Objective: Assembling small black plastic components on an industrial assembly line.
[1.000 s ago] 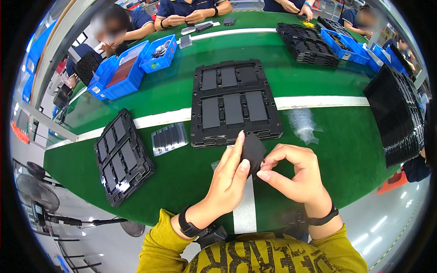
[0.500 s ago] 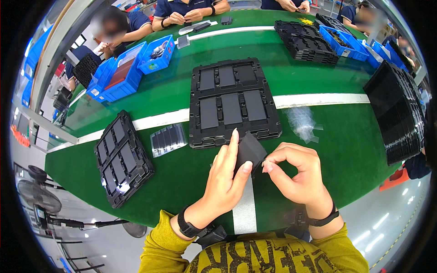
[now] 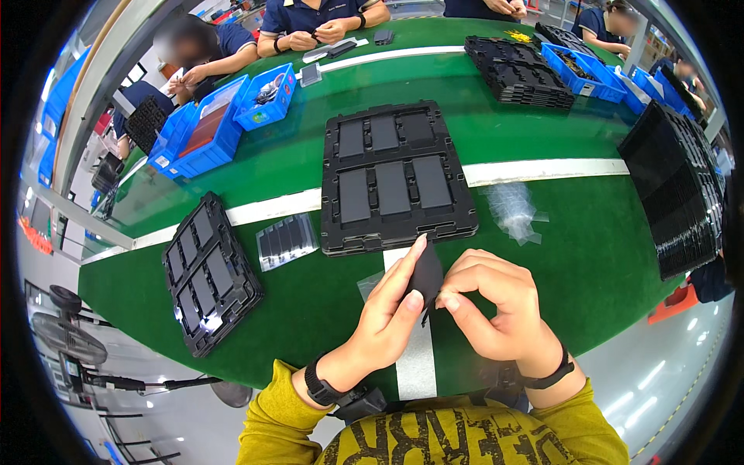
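So the left hand [image 3: 380,322] has a thin, flat, matte-black rectangular piece [image 3: 426,279] held between thumb and fingers, tipped up on edge, over the glossy green tabletop [image 3: 566,263] and just nearer the person than the big black plastic tray [image 3: 372,232] with its dark grey panels. Right hand [image 3: 500,314] is right beside it, thumb and index drawn in narrow at the piece's edge; honestly can't tell if they're pinching anything. A clear sheet with black strips [image 3: 287,242] lies left of the tray, some crinkly clear film [image 3: 514,211] to its right.
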A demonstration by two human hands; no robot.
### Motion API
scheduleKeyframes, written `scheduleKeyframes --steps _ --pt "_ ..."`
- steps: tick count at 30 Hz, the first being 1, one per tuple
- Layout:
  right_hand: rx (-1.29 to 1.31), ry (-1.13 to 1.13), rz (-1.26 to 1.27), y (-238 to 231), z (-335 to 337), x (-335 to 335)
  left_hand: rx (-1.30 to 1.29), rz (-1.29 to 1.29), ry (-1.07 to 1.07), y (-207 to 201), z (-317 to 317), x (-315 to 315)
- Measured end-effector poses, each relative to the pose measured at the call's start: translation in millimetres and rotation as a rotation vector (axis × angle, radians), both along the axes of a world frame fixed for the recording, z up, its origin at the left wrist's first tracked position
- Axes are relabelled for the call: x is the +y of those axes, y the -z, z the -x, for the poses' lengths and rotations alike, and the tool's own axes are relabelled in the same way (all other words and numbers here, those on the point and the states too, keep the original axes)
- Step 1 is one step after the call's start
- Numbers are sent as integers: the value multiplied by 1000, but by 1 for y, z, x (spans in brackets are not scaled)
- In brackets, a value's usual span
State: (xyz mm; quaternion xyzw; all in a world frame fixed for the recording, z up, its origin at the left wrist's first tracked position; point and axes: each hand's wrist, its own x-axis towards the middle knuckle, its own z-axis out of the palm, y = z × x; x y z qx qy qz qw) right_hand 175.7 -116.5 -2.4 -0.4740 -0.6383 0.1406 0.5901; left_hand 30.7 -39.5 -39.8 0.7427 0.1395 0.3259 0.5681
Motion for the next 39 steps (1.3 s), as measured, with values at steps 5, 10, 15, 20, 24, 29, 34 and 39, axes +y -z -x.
scheduleKeyframes --steps 5,10,15,20,24,29,34,39 --pt "-9 -40 7 -4 -2 -2 17 -44 24 0 4 3" --pt "-19 -55 35 -4 -4 -5 56 -158 7 -1 3 4" --pt "16 -76 37 0 -5 -3 71 -164 23 0 4 7" --pt "-58 8 2 -1 0 -1 56 -180 28 1 4 9" --pt "-227 150 -33 4 -1 3 30 -63 170 -1 3 4" --pt "49 254 83 17 -3 9 -144 392 386 -6 5 2" --pt "227 -11 243 22 3 10 -130 683 338 -7 9 3" --pt "678 -245 384 23 9 5 -117 645 362 -10 12 7"
